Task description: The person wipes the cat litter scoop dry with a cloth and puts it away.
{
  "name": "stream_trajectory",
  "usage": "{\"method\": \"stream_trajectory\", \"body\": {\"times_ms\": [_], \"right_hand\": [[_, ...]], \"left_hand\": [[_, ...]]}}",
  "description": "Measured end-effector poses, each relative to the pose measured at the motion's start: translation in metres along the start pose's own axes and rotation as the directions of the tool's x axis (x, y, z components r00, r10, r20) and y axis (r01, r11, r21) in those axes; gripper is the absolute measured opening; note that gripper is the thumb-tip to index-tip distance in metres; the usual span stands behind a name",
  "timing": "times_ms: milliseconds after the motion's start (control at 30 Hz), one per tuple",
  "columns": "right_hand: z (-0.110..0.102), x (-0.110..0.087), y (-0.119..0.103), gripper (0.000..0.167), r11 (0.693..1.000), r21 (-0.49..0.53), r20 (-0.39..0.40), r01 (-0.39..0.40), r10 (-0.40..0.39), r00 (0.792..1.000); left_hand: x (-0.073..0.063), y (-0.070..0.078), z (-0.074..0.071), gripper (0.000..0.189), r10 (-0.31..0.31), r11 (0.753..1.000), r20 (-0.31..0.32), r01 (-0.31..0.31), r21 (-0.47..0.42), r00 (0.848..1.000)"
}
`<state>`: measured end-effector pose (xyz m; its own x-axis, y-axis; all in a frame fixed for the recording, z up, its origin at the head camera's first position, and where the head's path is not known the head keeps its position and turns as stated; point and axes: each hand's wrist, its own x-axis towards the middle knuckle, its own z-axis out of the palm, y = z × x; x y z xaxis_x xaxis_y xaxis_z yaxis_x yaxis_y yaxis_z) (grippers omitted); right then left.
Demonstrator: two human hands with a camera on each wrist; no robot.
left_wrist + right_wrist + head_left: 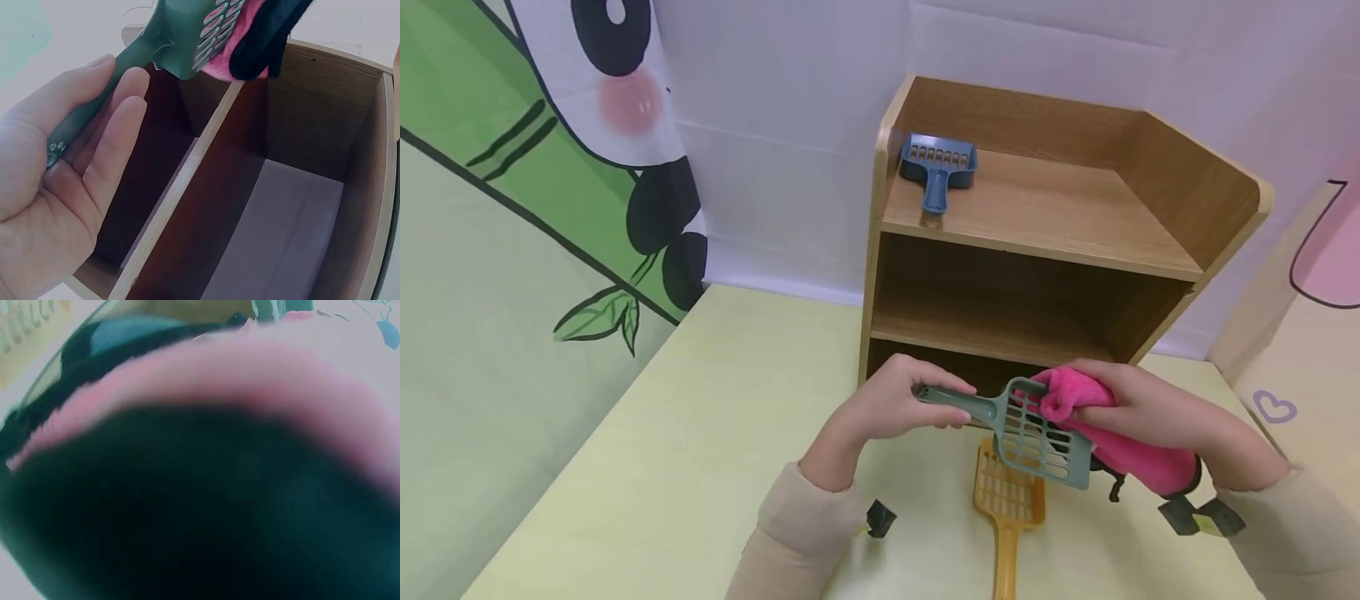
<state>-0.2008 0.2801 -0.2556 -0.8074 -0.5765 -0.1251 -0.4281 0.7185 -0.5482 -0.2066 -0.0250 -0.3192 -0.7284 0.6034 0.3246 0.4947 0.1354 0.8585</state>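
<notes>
My left hand (891,404) pinches the handle of a grey-green slotted litter scoop (962,403) between thumb and fingers, holding it in the air. In the left wrist view the same scoop (181,37) lies across the fingers. My right hand (1138,408) grips a bright pink cloth (1142,462) with dark edging, bunched against the scoop's slotted head and partly covering it. Close up and blurred, the cloth (206,375) and a dark area fill most of the right wrist view, hiding the right fingers there.
A yellow litter scoop (1009,533) lies on the pale yellow table (700,433) below the hands. Behind them stands a wooden shelf unit (1037,242), with a blue litter scoop (936,187) on the left of its top. A cartoon-printed curtain (790,100) hangs behind.
</notes>
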Motion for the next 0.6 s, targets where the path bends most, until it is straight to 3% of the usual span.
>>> {"method": "stream_trajectory", "body": {"times_ms": [133,267,333,600], "right_hand": [[0.005,0.013,-0.001,0.035,0.992,0.083,0.045,0.096,-0.100,0.994],[0.011,0.025,-0.008,0.038,0.987,0.054,0.087,0.152,-0.156,0.984],[0.012,0.028,-0.011,0.040,0.990,0.029,0.091,0.138,-0.140,0.986],[0.006,0.028,-0.012,0.042,0.995,-0.088,-0.010,0.043,-0.044,0.999]], "left_hand": [[0.004,-0.004,0.004,0.028,-0.050,0.998,0.021,0.050,-0.030,0.999],[0.007,-0.006,0.009,0.027,-0.073,0.995,0.053,0.076,-0.062,0.996],[0.007,-0.005,0.008,0.027,-0.061,0.996,0.050,0.064,-0.056,0.997],[0.003,-0.006,-0.002,0.029,-0.007,1.000,-0.031,0.008,0.025,0.999]]}}
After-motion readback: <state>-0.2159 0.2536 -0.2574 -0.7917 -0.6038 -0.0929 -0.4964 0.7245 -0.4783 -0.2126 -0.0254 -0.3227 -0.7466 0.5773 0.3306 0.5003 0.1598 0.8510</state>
